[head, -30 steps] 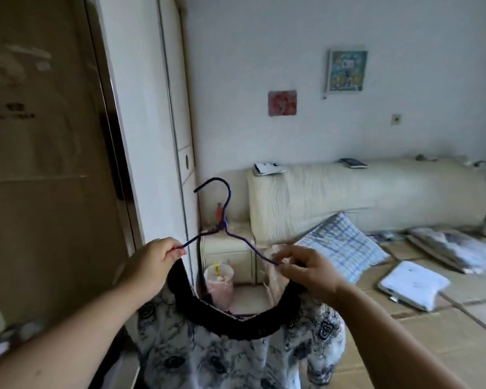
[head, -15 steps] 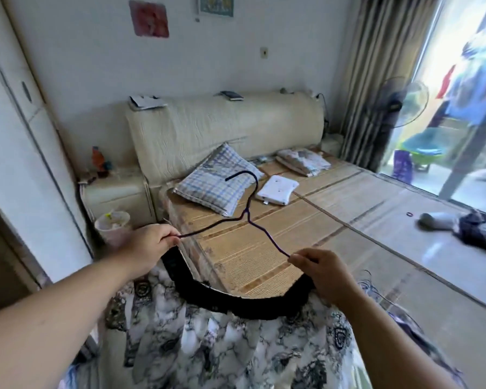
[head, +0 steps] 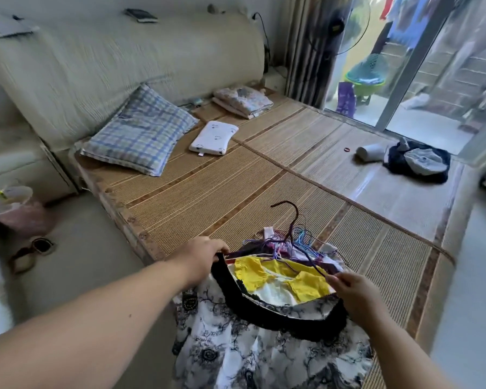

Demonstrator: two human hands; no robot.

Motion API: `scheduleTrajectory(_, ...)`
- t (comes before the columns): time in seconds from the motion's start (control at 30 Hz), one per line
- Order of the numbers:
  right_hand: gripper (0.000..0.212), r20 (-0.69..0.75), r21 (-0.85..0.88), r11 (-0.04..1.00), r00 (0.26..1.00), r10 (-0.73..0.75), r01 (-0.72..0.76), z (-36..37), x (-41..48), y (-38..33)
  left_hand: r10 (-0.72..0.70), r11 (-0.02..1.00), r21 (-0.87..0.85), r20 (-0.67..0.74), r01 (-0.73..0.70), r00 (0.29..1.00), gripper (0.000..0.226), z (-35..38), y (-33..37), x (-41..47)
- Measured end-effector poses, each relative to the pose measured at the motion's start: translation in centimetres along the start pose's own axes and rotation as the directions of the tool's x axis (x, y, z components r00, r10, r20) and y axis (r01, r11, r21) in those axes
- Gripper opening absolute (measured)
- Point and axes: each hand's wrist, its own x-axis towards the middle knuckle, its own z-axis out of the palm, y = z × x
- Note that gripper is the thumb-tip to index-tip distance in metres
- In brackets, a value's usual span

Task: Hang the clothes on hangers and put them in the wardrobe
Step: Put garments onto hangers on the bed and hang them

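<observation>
Mostly the frame is filled by the bed (head: pixel 236 186), its bare woven mat running from the headboard (head: pixel 124 66) in the upper left towards the glass door at the upper right. Next in size is the top (head: pixel 250 355), a black-and-white print with a black collar, held up at the bottom centre over the near part of the bed. It is the garment in hand and looks already threaded onto its hanger, so the step seems to be settling the shoulders rather than starting.

A checked pillow (head: pixel 138 133) leans by the headboard, out of the way. A dark heap (head: pixel 415 161) lies at the right edge of the mat, well apart, probably clothes waiting their turn. Nearer, just beyond the top, a pile (head: pixel 292 242) of spare hangers and clothes, with a yellow garment (head: pixel 264 273) among them, rests on the mat within easy reach.

The hanger (head: pixel 295 220), thin and purple, lifts its hook above the collar and is held roughly level, likely so the top does not slide off. The left hand (head: pixel 199 256) pinches its left end together with the collar. The right hand (head: pixel 354 293) pinches the right end between thumb and fingers. Both grips sit at the tips, probably to spread the neckline over the arms. The wardrobe is out of view, so the hung top has yet to go in.
</observation>
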Motion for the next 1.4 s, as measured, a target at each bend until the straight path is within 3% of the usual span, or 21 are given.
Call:
scheduleTrajectory(0.1,0.021,0.048,-0.045,0.998,0.998,0.036,-0.034,0.0,3.6,2.3,-0.028,0.999,0.039,0.045,0.027,0.999,0.040,1.3,1.7,4.4)
scheduleTrajectory(0.27,0.035,0.097,-0.103,0.992,0.992,0.078,-0.068,1.4,9.6,5.2,-0.084,0.996,0.003,0.081,0.084,0.993,0.044,3.5,2.3,10.2)
scheduleTrajectory(0.33,0.028,0.124,-0.123,0.989,0.987,0.098,-0.083,2.8,11.6,5.8,-0.100,0.995,0.018,0.097,0.099,0.990,0.044,4.6,1.9,11.7)
scheduleTrajectory(0.4,0.025,0.216,-0.159,0.980,0.964,0.153,-0.119,4.6,13.1,6.0,-0.130,0.989,0.085,0.139,0.119,0.982,0.056,5.7,1.3,12.2)
scheduleTrajectory(0.43,0.038,0.280,-0.214,0.970,0.944,0.172,-0.113,5.4,13.5,6.1,-0.155,0.985,0.104,0.169,0.139,0.973,0.062,6.3,1.1,12.0)
scheduleTrajectory(0.57,0.067,0.448,-0.360,0.932,0.885,0.128,0.048,8.2,14.2,4.5,-0.231,0.973,0.088,0.247,0.215,0.941,0.072,7.6,-0.2,9.7)
scheduleTrajectory(0.77,0.066,0.586,-0.211,0.875,0.773,-0.244,0.436,11.3,13.9,-7.7,-0.313,0.949,0.079,0.108,0.306,0.944,0.075,3.0,-2.9,5.0)
scheduleTrajectory(0.93,0.061,0.598,-0.049,0.644,0.539,-0.593,0.763,12.7,10.4,-23.1,-0.368,0.907,0.138,-0.197,0.398,0.909,0.074,-5.2,-6.8,-3.2)
scheduleTrajectory(1.03,0.058,0.562,0.056,0.457,0.350,-0.749,0.888,13.0,5.2,-32.4,-0.420,0.826,0.234,-0.352,0.513,0.837,0.073,-11.0,-9.5,-10.9)
scheduleTrajectory(1.27,0.056,0.410,0.299,0.087,-0.046,-0.911,0.950,14.0,-10.6,-48.3,-0.477,0.564,0.250,-0.679,0.787,0.557,0.066,-21.3,-12.0,-30.5)
scheduleTrajectory(1.4,0.055,0.321,0.386,-0.079,-0.214,-0.923,0.919,14.4,-20.2,-54.8,-0.456,0.321,0.207,-0.822,0.924,0.342,0.066,-25.1,-11.0,-41.3)
